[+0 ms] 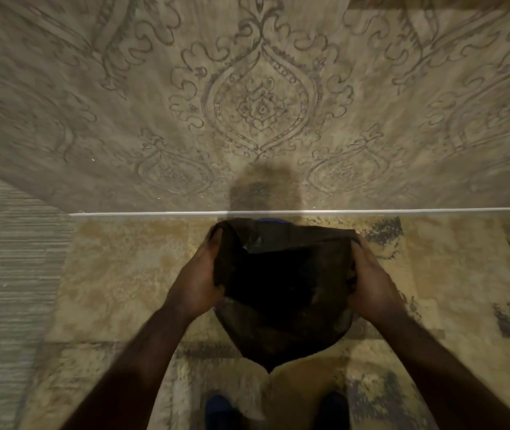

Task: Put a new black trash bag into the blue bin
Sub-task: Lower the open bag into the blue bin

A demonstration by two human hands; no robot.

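A black trash bag (281, 290) is spread wide at its mouth in the middle of the head view, its lower end hanging to a point. My left hand (199, 277) grips the bag's left edge, fingers curled over the rim. My right hand (371, 280) grips the right edge the same way. A thin sliver of the blue bin (274, 220) shows just above the bag's far edge; the bag hides the rest of the bin.
A wall with ornate beige wallpaper (260, 103) rises right behind the bin, ending at a white baseboard (402, 211). A patterned tan rug (117, 274) covers the floor. My two dark shoes (219, 411) show at the bottom edge.
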